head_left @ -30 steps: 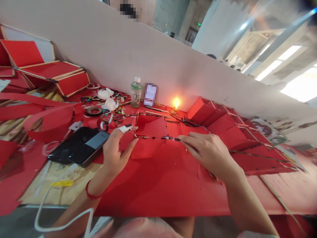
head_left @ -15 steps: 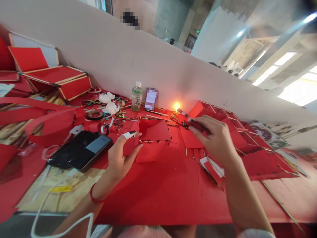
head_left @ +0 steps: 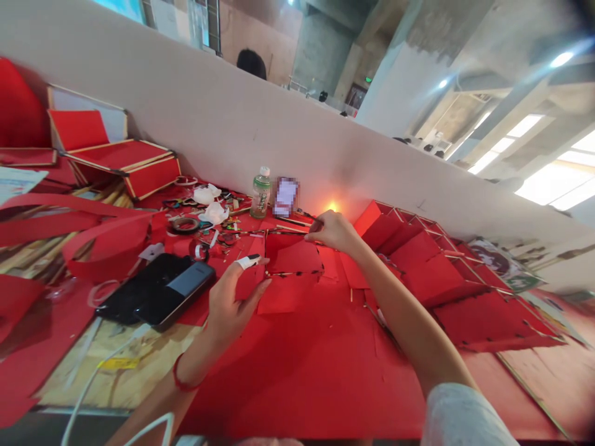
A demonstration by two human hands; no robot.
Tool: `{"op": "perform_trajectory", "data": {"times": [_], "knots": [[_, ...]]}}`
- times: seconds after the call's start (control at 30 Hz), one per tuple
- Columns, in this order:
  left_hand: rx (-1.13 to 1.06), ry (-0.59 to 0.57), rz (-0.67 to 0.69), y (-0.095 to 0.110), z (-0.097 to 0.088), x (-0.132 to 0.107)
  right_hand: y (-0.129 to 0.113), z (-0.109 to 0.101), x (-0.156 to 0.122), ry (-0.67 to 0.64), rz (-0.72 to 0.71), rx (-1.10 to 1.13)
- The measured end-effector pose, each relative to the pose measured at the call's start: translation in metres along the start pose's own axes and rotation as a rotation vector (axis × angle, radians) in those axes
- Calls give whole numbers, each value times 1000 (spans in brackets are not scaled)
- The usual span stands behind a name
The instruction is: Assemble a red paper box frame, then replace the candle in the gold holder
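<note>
Left hand: thumb and finger at left edge of red stick-edged piece, same as 0.5 s ago; can't tell if pinching. Piece on red table, between hands. Thin dark tool, pinched in right hand, moved from flame to piece's far side. Flame now partly hidden.

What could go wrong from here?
1. Burn: the flame glows just past the right hand, which holds a dark tool; a slip might bring skin into the heat.
2. Fire: red panels stand near the flame and, if paper, might catch if knocked toward it.
3. Shift: the left hand is at one end of the small red frame; a bump elsewhere could skew it.
</note>
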State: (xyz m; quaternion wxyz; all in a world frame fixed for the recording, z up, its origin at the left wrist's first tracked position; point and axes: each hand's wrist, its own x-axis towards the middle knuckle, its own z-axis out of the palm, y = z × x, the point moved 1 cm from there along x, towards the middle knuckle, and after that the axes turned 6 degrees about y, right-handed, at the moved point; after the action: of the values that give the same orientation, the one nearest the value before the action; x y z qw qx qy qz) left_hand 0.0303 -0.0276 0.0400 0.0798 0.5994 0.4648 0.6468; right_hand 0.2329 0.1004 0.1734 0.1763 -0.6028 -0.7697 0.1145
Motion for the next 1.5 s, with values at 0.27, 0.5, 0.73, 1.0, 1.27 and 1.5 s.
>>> {"op": "perform_trajectory", "data": {"times": [0.27,0.5,0.73,1.0,1.27,1.5], "knots": [[27,-2,25,7,1,3,-8,0,-14,123,20,-36],[49,-10,31,8,1,4,10,1,-24,164,62,143],[91,-4,135,13,2,12,19,-1,-31,130,-5,120],[154,-2,127,10,4,19,26,-2,-45,130,-55,66],[49,-85,55,16,5,31,47,13,-65,274,-17,151],[54,-207,-57,23,23,75,67,37,-69,393,23,566]]}}
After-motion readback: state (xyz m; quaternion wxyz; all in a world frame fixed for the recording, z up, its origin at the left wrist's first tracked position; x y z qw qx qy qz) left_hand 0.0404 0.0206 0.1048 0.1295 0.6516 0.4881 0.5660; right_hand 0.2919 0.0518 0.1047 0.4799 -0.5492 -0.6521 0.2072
